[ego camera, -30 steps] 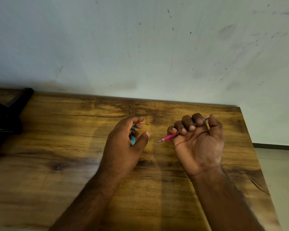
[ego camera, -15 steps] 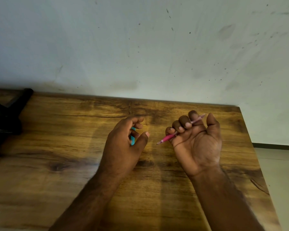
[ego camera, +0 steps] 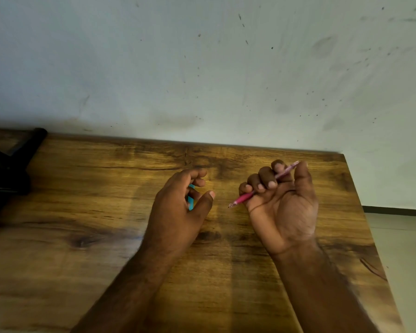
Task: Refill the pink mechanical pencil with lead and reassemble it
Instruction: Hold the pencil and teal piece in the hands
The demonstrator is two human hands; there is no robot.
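Since a moment ago, the right hand has opened a little, with its thumb now lifted away from the pink mechanical pencil. Its curled fingers still grip the pencil, palm turned up. That pencil is thin, with a bright pink grip near its small pointed tip and a paler, see-through pink body. It slants from lower left to upper right, above the wooden table. On the left, the left hand curls loosely around a small blue thing, mostly hidden.
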